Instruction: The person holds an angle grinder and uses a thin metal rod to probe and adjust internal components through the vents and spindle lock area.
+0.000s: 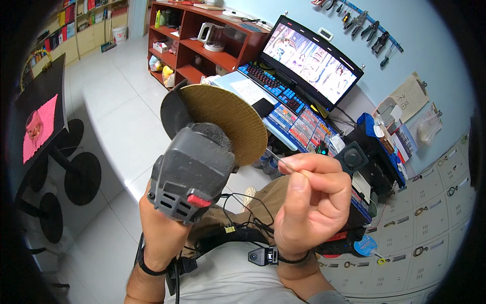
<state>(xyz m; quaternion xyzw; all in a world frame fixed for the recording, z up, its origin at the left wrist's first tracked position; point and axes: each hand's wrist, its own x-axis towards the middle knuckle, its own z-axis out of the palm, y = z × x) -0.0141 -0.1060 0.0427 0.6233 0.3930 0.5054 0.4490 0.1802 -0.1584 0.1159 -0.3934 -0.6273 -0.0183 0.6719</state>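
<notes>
My left hand (161, 230) grips the body of a grey angle grinder (192, 164) with a red switch. It holds the grinder up at chest height, the round tan disc (228, 121) facing away from me. A black guard sits behind the disc. My right hand (311, 202) pinches a thin metal rod (277, 158) between thumb and fingers. The rod's tip points at the lower right edge of the disc and looks very close to it; whether they touch I cannot tell. A black strap with a small camera sits on my right wrist.
A desk (238, 81) ahead holds a blue keyboard (276, 86) and a lit monitor (316, 63). A red-brown shelf unit (195, 45) stands at the back. Pliers hang on the blue wall (367, 25). A black table (43, 101) with a pink cloth stands at left. Grey drawers (430, 213) fill the right.
</notes>
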